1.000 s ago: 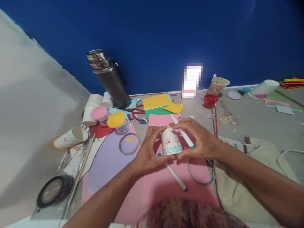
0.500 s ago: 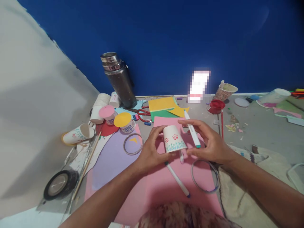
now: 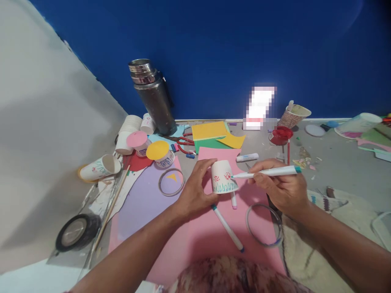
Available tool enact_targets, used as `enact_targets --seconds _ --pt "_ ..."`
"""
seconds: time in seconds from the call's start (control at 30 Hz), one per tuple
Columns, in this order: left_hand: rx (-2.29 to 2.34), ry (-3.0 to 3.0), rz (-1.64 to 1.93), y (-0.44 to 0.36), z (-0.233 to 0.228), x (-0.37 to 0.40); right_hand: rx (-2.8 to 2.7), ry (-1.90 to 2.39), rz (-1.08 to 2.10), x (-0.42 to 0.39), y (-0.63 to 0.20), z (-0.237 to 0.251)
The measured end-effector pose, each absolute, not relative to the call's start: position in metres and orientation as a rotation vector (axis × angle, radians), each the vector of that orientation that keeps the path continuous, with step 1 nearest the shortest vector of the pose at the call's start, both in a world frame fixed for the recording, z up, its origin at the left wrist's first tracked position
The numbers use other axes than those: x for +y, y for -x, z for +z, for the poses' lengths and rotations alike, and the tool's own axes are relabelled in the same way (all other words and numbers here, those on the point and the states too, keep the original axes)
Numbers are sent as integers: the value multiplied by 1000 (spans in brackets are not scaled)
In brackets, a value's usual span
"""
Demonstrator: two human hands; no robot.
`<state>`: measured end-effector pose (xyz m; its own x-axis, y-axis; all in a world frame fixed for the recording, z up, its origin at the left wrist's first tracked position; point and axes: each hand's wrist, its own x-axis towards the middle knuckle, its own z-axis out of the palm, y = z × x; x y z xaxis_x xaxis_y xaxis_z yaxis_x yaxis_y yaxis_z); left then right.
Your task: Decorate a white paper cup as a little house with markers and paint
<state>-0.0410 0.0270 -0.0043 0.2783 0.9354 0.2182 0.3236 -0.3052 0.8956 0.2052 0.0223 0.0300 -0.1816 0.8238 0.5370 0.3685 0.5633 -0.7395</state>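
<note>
My left hand [image 3: 197,183] grips the left side of an upside-down white paper cup [image 3: 222,169], which bears red dotted flowers and green zigzag grass along its rim. Between the fingers of my right hand [image 3: 279,185] is a white felt-tip marker [image 3: 271,171], its green tip at the cup's right side by a flower. Pink paper [image 3: 207,236] lies below. On it rest a second marker [image 3: 228,230] with a blue end and another one [image 3: 233,200] with a pink end, partly behind the cup. To the right lies a grey ring [image 3: 264,226].
A steel flask [image 3: 154,99] leans at the wall. Left are stacked paper cups [image 3: 126,134], a yellow-topped cup [image 3: 159,154], a tape roll [image 3: 76,232] and a stick [image 3: 113,207]. Red-handled pliers [image 3: 185,141], a glue tube [image 3: 247,157] and a beige cloth [image 3: 317,244] lie around.
My right hand has turned the marker from steep to nearly level and brought its tip to the cup. My left hand keeps its hold on the cup. The glue tube has come into view.
</note>
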Motion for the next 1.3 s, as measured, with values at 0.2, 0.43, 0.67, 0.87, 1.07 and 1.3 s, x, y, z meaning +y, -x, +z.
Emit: enact_targets --seconds 0.2,0.43,0.67,0.87,1.07,1.3 --pt "1152 -1816 1033 39 -5 26 -1830 930 533 23 -203 31" --pt "1121 -1824 1021 40 -5 27 -1861 950 552 23 -203 30" --pt "1118 -1808 1016 40 -4 27 -1849 952 536 25 -204 31" --pt "1104 -1798 1017 39 -4 27 -1843 951 533 24 -205 32" --pt "1101 -1767 1030 39 -4 27 -1857 958 540 24 -205 33" --pt "1089 -1709 978 40 -3 27 -1815 961 559 24 -205 34"
